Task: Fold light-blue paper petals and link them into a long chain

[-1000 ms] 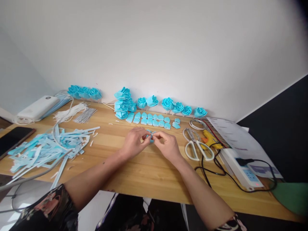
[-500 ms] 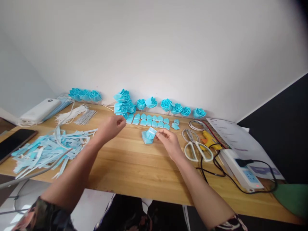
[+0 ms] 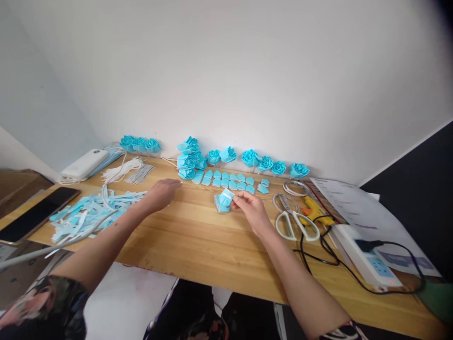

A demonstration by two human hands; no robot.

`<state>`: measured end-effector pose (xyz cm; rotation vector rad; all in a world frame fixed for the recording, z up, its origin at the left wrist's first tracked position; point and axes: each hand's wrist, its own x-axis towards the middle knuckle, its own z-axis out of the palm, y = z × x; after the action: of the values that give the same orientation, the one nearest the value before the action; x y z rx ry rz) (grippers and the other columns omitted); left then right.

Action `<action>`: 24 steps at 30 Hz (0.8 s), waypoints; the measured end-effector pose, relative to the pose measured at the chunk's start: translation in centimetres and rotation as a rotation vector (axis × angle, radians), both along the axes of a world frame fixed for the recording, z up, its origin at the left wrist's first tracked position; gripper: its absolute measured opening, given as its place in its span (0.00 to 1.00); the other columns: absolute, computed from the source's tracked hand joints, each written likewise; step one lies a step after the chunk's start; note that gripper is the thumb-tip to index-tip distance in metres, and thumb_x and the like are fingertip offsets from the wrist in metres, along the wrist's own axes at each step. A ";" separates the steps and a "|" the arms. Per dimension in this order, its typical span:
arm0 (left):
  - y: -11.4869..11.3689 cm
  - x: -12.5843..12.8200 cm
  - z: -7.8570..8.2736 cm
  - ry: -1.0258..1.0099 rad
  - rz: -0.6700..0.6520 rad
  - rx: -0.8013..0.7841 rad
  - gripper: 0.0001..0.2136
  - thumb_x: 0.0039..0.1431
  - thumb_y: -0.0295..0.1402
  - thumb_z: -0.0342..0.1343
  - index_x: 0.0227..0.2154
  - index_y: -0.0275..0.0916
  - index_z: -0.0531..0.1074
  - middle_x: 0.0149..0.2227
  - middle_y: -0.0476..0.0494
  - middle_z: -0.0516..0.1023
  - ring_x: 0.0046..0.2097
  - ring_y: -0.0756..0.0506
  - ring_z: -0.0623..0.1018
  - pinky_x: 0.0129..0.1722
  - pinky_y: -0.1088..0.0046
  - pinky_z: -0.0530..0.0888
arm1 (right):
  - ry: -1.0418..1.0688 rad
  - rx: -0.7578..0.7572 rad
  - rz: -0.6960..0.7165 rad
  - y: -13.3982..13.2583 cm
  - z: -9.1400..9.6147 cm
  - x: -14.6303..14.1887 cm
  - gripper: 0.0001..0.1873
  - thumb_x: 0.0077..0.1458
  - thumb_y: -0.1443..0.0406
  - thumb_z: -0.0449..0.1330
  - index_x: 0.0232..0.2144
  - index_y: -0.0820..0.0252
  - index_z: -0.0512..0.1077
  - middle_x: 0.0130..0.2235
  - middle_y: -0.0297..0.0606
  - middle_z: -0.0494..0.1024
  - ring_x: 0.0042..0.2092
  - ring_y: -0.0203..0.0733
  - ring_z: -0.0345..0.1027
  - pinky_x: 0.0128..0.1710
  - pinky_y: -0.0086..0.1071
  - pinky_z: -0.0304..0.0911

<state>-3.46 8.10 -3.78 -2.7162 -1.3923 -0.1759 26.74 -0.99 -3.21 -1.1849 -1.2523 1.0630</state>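
My right hand (image 3: pixel 250 209) pinches a small folded light-blue piece (image 3: pixel 223 200) just above the wooden table (image 3: pixel 198 241). My left hand (image 3: pixel 161 193) rests low over the table to the left, fingers loosely together, pointing towards the blue folded petals (image 3: pixel 230 179) laid in rows. Whether anything is in it I cannot make out. Behind the petals, blue fabric roses (image 3: pixel 247 158) stand along the wall.
A heap of blue strips (image 3: pixel 90 212) lies at the left, with white cords (image 3: pixel 122 170), a power bank (image 3: pixel 85 163) and a phone (image 3: pixel 37 212). Right of my hands are scissors (image 3: pixel 292 219), a yellow glue gun (image 3: pixel 314 208), a power strip (image 3: pixel 368 259) and papers (image 3: pixel 357 208).
My hands were together on the blue piece. The left hand let go and swung left; the right hand keeps the piece. The view has shifted slightly left.
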 end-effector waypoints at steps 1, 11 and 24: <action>0.4 0.9 -0.3 0.002 -0.018 -0.009 0.22 0.57 0.24 0.40 0.53 0.35 0.67 0.55 0.37 0.72 0.56 0.42 0.71 0.56 0.64 0.66 | 0.001 0.001 0.003 0.0 0.0 0.0 0.11 0.49 0.58 0.61 0.25 0.60 0.72 0.26 0.35 0.76 0.30 0.38 0.68 0.36 0.33 0.65; -3.8 -5.8 -0.1 0.133 0.024 -0.078 0.20 0.61 0.29 0.38 0.49 0.37 0.71 0.57 0.38 0.70 0.53 0.39 0.74 0.51 0.60 0.71 | 0.062 0.006 -0.023 -0.1 0.9 0.3 0.09 0.48 0.59 0.62 0.24 0.59 0.72 0.25 0.34 0.75 0.29 0.36 0.67 0.35 0.32 0.64; -7.0 -3.5 -0.7 0.006 -0.084 -0.051 0.18 0.63 0.34 0.41 0.51 0.40 0.70 0.57 0.40 0.70 0.59 0.42 0.67 0.61 0.56 0.58 | 0.046 -0.012 -0.009 -0.1 0.7 0.3 0.12 0.48 0.56 0.63 0.25 0.60 0.72 0.27 0.36 0.77 0.30 0.37 0.68 0.35 0.33 0.65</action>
<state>-7.01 1.08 -4.46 -2.8162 -1.2993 -0.1394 27.04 -1.06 -2.48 -1.1678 -1.2060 1.0863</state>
